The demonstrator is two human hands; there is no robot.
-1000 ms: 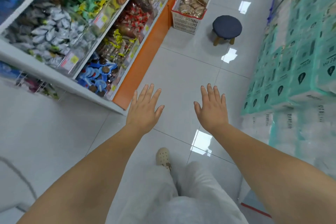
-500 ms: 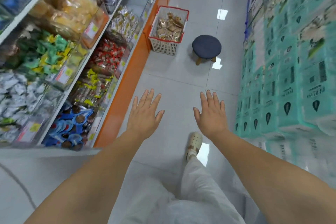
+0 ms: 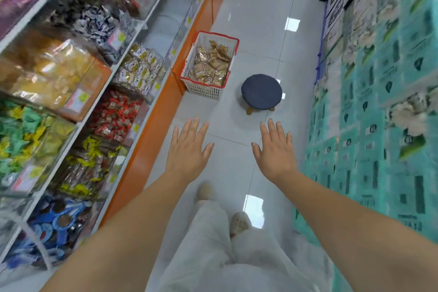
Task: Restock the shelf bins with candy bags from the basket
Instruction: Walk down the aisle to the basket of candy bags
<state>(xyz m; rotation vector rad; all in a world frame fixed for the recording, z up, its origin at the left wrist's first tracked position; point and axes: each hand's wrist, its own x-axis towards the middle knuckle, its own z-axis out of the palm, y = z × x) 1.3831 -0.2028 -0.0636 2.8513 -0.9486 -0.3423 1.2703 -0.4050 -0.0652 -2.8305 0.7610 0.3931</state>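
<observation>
left hand (image 3: 188, 149) and right hand (image 3: 276, 149), both spread and empty, at mid-frame; basket (image 3: 208, 89) of candy bags (image 3: 211, 64) above centre, full; restocking apparently not begun.

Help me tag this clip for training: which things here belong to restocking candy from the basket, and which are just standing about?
Belongs to the job:
- basket
- candy bags in it
- shelf bins
- left hand and right hand, both empty, fingers spread

Just standing about:
- round stool
- teal stacked packs
</observation>
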